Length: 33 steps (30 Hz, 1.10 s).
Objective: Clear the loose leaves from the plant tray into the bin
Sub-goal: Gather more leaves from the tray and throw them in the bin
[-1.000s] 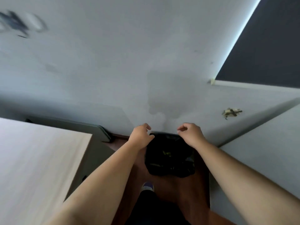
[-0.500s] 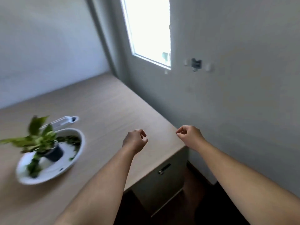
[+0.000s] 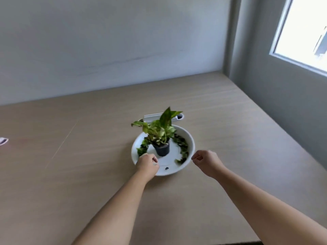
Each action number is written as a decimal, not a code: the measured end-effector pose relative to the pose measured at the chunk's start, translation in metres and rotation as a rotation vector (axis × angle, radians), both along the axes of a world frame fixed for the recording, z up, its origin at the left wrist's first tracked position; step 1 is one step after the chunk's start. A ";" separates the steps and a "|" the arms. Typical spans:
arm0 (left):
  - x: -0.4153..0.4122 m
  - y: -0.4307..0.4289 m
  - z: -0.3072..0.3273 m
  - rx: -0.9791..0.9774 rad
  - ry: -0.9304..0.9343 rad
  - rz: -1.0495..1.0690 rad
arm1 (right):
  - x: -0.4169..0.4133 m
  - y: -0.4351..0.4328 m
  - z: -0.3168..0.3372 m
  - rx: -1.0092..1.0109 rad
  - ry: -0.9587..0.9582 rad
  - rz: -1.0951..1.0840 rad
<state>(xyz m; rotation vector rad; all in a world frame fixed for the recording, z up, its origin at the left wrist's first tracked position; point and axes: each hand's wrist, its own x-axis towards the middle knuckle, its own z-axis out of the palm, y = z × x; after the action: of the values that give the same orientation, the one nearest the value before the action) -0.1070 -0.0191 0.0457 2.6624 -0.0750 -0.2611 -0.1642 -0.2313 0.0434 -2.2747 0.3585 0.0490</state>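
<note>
My left hand (image 3: 147, 164): loosely curled over the near left rim of the tray, nothing visibly held.
My right hand (image 3: 207, 160): loose fist, empty, just right of the tray.
Tray (image 3: 190, 138): white, round, on the table (image 3: 88, 156).
Leaves (image 3: 182, 145): scattered inside the tray around the potted plant (image 3: 160, 133).

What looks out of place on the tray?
Loose leaves lie scattered in the white tray on both sides of the potted plant, plus a small dark scrap near the front rim. Nothing tipped or broken.
</note>
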 end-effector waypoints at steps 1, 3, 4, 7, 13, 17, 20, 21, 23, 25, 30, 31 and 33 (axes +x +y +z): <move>0.012 0.012 -0.003 0.014 -0.008 -0.002 | 0.012 0.012 -0.004 -0.022 0.013 0.031; 0.039 0.034 -0.016 0.036 -0.015 -0.010 | 0.039 0.035 -0.016 -0.076 0.053 0.102; 0.050 0.042 -0.024 0.047 -0.004 -0.014 | 0.050 0.044 -0.023 -0.100 0.076 0.142; 0.071 0.053 -0.041 0.106 0.032 -0.078 | 0.069 0.060 -0.040 -0.159 0.155 0.261; 0.100 0.048 -0.061 0.332 -0.003 -0.245 | 0.093 0.072 -0.061 -0.260 0.241 0.396; 0.110 0.048 -0.066 0.391 0.040 -0.235 | 0.106 0.081 -0.073 -0.336 0.252 0.446; 0.116 0.047 -0.070 0.347 0.055 -0.213 | 0.111 0.086 -0.085 -0.393 0.244 0.490; 0.117 0.048 -0.071 0.297 0.052 -0.199 | 0.112 0.087 -0.088 -0.405 0.240 0.492; 0.116 0.050 -0.073 0.270 0.075 -0.226 | 0.115 0.087 -0.093 -0.426 0.241 0.489; 0.115 0.052 -0.072 0.264 0.074 -0.270 | 0.116 0.089 -0.094 -0.442 0.242 0.489; 0.111 0.061 -0.067 0.029 0.033 -0.180 | 0.114 0.083 -0.082 -0.335 0.181 0.407; 0.112 0.063 -0.066 -0.034 0.033 -0.131 | 0.115 0.077 -0.078 -0.303 0.149 0.342; 0.112 0.068 -0.062 -0.159 0.042 -0.018 | 0.116 0.061 -0.069 -0.254 0.107 0.196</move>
<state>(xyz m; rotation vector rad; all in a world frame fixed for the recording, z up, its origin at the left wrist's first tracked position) 0.0054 0.0488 -0.0166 2.4980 -0.1014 -0.3043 -0.0478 -0.1705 -0.0261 -2.5598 0.2043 0.2389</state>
